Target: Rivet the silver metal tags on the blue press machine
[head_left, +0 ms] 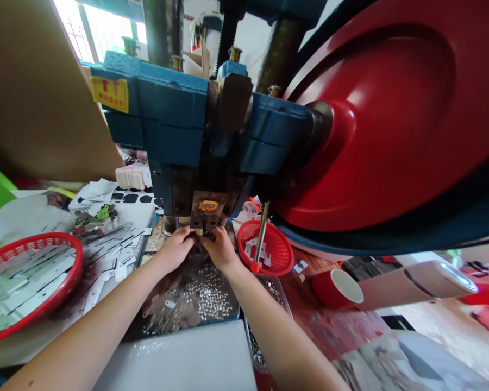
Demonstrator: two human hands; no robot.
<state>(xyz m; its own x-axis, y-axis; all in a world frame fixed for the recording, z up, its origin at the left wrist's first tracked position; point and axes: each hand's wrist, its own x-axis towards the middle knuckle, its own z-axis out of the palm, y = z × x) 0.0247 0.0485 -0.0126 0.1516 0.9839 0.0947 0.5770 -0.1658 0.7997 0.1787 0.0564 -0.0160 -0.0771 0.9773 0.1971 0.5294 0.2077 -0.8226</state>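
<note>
Both of my hands reach in under the ram (208, 195) of a blue press (173, 117). My left hand (174, 250) is closed, its fingertips pinched together at the left of the tooling. On the other side, my right hand (220, 247) is closed in the same way, close to the left one. Whatever lies between the fingertips is too small and hidden to name. Just below the hands, a heap of small shiny metal parts (212, 293) and several thin flat metal plates (169, 314) lie on the press bed.
A red basket (75, 260) of flat metal strips stands at left, with loose strips (120, 252) beside it. Right of the press are a smaller red basket (283, 250), a lever (262, 233), a red cup (330, 288) and a bottle (391, 285). A large red flywheel (391, 125) overhangs them.
</note>
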